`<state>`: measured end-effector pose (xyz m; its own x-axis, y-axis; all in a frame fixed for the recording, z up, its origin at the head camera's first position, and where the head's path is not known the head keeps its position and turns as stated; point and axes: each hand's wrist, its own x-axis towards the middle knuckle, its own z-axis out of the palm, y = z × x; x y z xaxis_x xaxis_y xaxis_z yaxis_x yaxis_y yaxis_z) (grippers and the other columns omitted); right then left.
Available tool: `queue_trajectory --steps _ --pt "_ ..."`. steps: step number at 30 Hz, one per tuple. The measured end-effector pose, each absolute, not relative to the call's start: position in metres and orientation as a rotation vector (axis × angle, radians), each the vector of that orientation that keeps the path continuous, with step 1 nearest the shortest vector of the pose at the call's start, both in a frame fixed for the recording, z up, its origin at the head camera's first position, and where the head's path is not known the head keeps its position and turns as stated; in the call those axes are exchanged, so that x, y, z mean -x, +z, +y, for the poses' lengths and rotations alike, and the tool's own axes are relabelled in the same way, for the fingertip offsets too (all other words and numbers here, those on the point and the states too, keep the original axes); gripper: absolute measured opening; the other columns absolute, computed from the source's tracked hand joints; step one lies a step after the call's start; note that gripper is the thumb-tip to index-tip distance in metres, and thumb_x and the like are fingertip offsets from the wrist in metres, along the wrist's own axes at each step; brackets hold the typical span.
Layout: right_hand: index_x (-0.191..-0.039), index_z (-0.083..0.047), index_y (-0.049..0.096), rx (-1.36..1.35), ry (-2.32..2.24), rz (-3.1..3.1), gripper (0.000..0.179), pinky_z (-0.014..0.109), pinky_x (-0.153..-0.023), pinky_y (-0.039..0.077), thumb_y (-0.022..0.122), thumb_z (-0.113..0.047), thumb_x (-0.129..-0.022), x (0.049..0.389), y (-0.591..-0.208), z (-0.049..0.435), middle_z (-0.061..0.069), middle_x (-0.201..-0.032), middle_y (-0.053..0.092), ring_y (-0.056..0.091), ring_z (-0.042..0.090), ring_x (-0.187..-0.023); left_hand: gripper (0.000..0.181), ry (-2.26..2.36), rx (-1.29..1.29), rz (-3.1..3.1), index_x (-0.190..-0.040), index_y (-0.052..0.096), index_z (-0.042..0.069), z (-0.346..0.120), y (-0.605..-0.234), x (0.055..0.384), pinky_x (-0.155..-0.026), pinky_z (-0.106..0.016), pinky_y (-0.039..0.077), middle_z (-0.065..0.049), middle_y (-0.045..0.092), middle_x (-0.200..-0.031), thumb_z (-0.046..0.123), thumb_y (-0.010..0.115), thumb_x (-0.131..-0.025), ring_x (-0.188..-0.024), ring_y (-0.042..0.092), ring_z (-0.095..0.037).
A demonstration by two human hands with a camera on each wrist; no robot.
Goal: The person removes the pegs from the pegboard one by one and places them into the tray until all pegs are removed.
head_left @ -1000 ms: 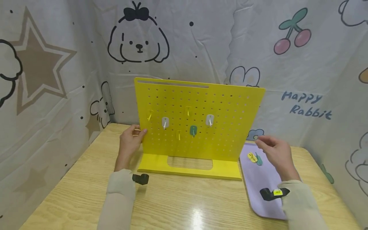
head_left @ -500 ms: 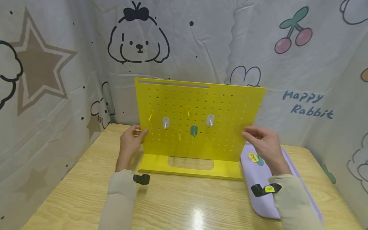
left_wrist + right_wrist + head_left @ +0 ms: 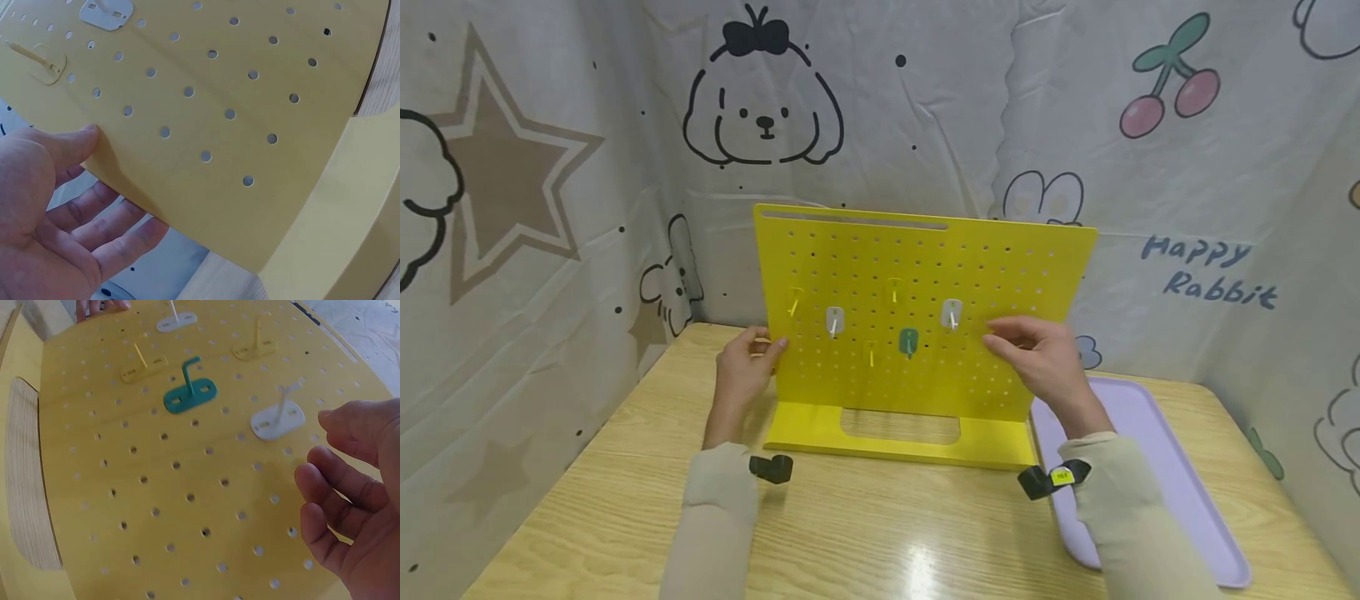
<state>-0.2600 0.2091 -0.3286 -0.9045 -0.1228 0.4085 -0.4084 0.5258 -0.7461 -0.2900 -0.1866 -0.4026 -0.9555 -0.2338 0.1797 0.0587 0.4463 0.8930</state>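
A yellow pegboard [image 3: 850, 250] stands upright on its base, with yellow, white and green hooks fixed across its middle. My left hand [image 3: 747, 362] holds the board's left edge, thumb on the front face and the other fingers at the edge and behind. In front of the board's right part is my right hand [image 3: 1037, 354], its fingers loosely bent with nothing between thumb and fingertips. Those fingertips are close beside the right-hand white hook [image 3: 278, 422]. Left of that hook is the green hook [image 3: 190, 397], its peg sticking out.
A lilac tray [image 3: 1165, 467] lies on the wooden table [image 3: 850, 533] to the right of the board, partly under my right forearm. A patterned cloth [image 3: 925, 108] hangs behind and at both sides.
My right hand has moved left from above the tray to the front of the board, beside the white hook. The loose yellow and green hooks in the tray are now hidden. My left hand stays put.
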Motion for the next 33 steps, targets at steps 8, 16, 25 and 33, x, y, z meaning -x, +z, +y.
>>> queue_trajectory --steps 8,16,25,33 --pt "-0.112 -0.002 0.073 -0.471 1.322 -2.484 0.024 0.025 -0.068 0.055 0.074 -0.017 -0.094 0.264 -0.33 0.188 0.01 -0.104 0.073 0.066 0.022 -0.086 0.03 -1.503 -0.149 -2.436 -0.117 0.062 0.004 -0.189 -0.403 0.289 -0.079 -0.036 0.061 -0.019 0.066 -0.112 0.027 0.066 -0.099 -0.098 0.069 -0.032" --pt "-0.113 -0.005 0.073 -0.401 1.429 -2.513 0.026 0.031 -0.073 0.056 0.073 -0.023 -0.095 0.268 -0.331 0.175 0.006 -0.102 0.073 0.065 0.022 -0.087 0.03 -1.501 -0.134 -2.428 -0.118 0.062 0.004 -0.189 -0.403 0.291 -0.078 -0.035 0.061 -0.019 0.066 -0.112 0.027 0.065 -0.1 -0.098 0.069 -0.032" --pt "-0.113 -0.005 0.073 -0.385 1.541 -2.488 0.027 0.036 -0.079 0.058 0.073 -0.024 -0.095 0.27 -0.334 0.171 0.007 -0.103 0.072 0.066 0.022 -0.091 0.029 -1.5 -0.138 -2.431 -0.118 0.062 0.005 -0.19 -0.404 0.292 -0.078 -0.035 0.061 -0.018 0.066 -0.112 0.027 0.066 -0.1 -0.099 0.068 -0.031" --pt "-0.11 -0.004 0.074 -0.368 1.535 -2.467 0.026 0.03 -0.075 0.057 0.073 -0.025 -0.095 0.27 -0.333 0.169 0.007 -0.102 0.072 0.065 0.023 -0.089 0.029 -1.5 -0.137 -2.429 -0.117 0.062 0.004 -0.189 -0.403 0.292 -0.078 -0.036 0.061 -0.018 0.066 -0.112 0.027 0.066 -0.099 -0.1 0.068 -0.031"
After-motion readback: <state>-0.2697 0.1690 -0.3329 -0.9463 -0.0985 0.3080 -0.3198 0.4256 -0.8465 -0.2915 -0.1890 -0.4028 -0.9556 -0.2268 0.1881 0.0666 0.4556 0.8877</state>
